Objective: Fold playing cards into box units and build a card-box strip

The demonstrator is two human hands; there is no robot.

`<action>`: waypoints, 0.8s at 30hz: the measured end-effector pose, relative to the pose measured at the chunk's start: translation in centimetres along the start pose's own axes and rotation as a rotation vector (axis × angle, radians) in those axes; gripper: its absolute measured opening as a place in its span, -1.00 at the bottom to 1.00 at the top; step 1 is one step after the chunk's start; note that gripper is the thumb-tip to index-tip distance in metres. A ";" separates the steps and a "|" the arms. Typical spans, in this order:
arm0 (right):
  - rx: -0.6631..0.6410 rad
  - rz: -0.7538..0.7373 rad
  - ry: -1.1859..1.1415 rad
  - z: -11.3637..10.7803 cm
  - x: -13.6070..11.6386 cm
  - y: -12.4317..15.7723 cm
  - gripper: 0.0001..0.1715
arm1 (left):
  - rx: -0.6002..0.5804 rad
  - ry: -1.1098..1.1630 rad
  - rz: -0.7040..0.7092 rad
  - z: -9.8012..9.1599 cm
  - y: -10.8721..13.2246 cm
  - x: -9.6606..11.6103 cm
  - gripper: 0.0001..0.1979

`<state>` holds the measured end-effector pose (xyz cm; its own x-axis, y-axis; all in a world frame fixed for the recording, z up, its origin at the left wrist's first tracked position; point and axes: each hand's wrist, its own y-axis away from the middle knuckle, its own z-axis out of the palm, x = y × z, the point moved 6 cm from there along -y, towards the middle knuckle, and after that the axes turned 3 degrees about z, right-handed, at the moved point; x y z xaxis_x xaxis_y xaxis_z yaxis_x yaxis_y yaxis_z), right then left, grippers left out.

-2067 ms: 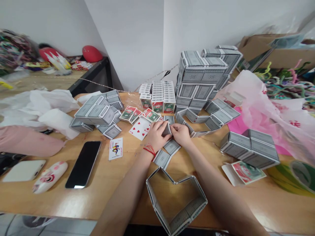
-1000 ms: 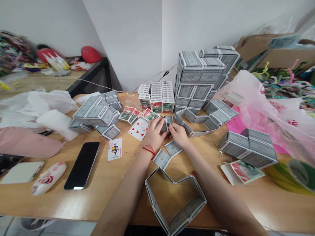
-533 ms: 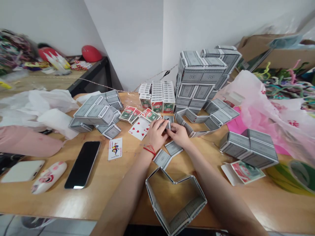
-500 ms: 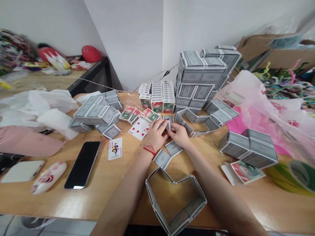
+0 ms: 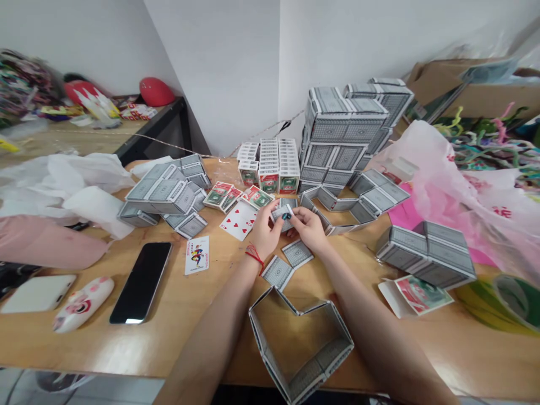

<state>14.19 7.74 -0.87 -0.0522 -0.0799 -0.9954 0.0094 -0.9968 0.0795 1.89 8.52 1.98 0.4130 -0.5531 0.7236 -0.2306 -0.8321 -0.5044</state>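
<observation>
L hand (image 5: pixel 264 230): gripping folded card (image 5: pixel 282 216) from the left, thumb on top.
R hand (image 5: pixel 310 228): pinching same card from the right, fingertips meeting L's.
Card: grey-backed, held just above table (image 5: pixel 177 315), mid-table, betw. both hands.
Below hands: 2 loose cards (image 5: pixel 287 262) flat, backs up.
Near edge: heart frame (image 5: pixel 300 343) of folded cards, betw. forearms.
Left: 7 of hearts (image 5: pixel 239 220), joker (image 5: pixel 197 255), phone (image 5: pixel 142 281).
Behind: decks (image 5: pixel 270 166), block stack (image 5: pixel 346 132) by wall.
Right: open frame (image 5: pixel 333 211), pink bag (image 5: pixel 459 191).
</observation>
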 end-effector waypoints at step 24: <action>-0.051 0.000 0.099 1.1 1.1 -0.1 -0.87 | 0.017 -0.232 -0.070 0.0 0.0 -0.5 -0.82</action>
<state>13.07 7.75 -1.91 0.0465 -0.0766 -0.9960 0.0601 -0.9950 0.0793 1.65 8.77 1.59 0.6192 -0.4684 0.6303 -0.1803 -0.8660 -0.4664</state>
